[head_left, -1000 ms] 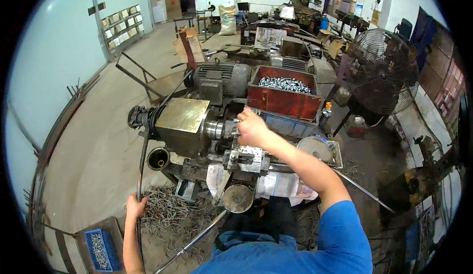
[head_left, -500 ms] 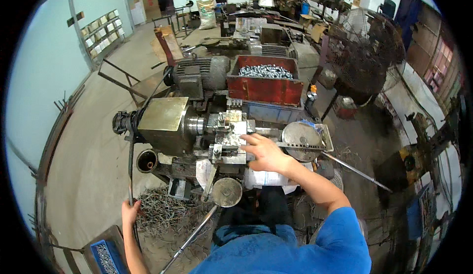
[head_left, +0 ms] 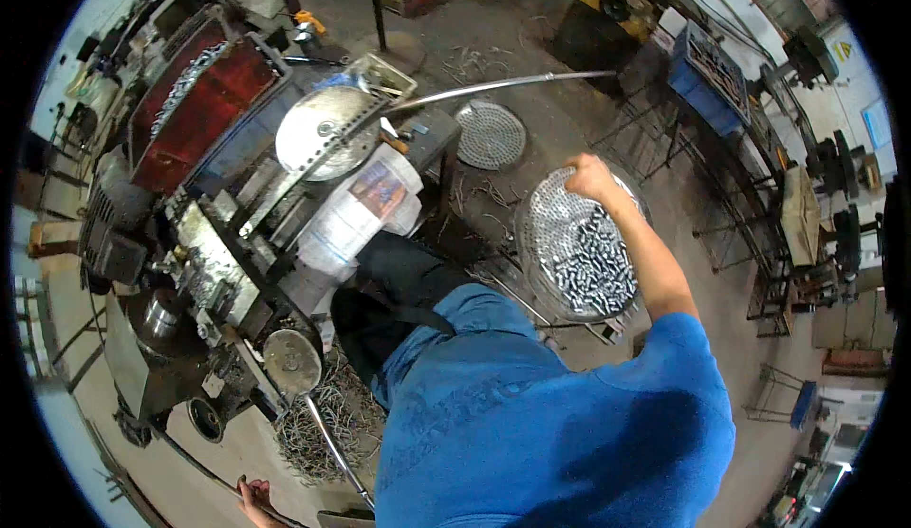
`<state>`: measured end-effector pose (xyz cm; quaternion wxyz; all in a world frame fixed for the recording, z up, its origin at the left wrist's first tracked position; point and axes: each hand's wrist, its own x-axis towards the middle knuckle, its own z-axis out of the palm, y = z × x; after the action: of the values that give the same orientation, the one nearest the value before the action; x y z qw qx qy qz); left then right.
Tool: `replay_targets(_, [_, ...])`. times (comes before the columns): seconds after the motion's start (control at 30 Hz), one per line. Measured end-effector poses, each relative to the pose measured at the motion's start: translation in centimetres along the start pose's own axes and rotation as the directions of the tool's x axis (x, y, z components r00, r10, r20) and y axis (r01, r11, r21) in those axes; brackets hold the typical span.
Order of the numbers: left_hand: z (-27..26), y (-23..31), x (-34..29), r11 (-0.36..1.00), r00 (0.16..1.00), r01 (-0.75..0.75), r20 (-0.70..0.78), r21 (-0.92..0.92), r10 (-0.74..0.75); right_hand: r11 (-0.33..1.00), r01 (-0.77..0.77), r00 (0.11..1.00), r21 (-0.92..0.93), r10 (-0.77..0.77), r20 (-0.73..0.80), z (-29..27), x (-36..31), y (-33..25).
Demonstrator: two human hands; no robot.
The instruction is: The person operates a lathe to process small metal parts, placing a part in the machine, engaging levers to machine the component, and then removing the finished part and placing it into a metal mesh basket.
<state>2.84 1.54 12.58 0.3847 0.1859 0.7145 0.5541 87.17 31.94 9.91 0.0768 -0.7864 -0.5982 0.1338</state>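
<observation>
over the floor, right hand (head_left: 590, 175) grips a mesh basket (head_left: 579, 248) of metal pieces; left hand (head_left: 254, 501) clasps a rod (head_left: 190, 462).

Dusty concrete floor (head_left: 560, 120) here, scattered with metal scraps; a round perforated strainer (head_left: 491, 135) lies flat on it, a heap of shavings (head_left: 327, 424) beside the machine.

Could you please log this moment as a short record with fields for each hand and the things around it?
setting: metal workshop, concrete floor
right hand: right hand at the far rim of a round perforated basket
basket contents: small shiny metal pieces
left hand: left hand at the lower edge, on a long thin rod
machine: grimy machine on the person's left
behind the machine: red bin
floor: wire scraps, a second perforated disc
</observation>
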Motion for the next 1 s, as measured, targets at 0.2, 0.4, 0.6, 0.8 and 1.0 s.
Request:
replay_targets(0.2, [-2.8,-2.1,0.6,0.999,0.999,0.037,-0.03,0.005,-0.037,0.965,-0.174,0.953,-0.197,0.215,0.214,7.3,-6.6,7.7])
replay_targets(0.4, [-1.9,-2.0,0.2,0.996,0.979,0.086,-0.191,0.037,-0.078,0.939,-0.205,0.94,-0.277,0.267,0.21,9.6,-6.6,8.3])
replay_targets(0.6, [-4.0,-3.1,2.1,0.99,0.961,0.136,-0.239,-0.033,-0.14,0.95,-0.204,0.92,-0.239,0.269,0.285,9.5,-5.6,5.6])
replay_targets(0.8, [-2.5,-3.2,2.6,0.977,0.941,0.189,-0.302,0.099,-0.151,0.937,-0.016,0.909,-0.348,0.159,0.385,9.9,-7.3,2.7])
replay_targets(1.0, [-0.9,-0.8,2.8,0.809,0.924,0.261,-0.379,0.528,-0.05,0.959,-0.145,0.903,-0.241,0.229,0.365,14.7,-5.8,6.1])
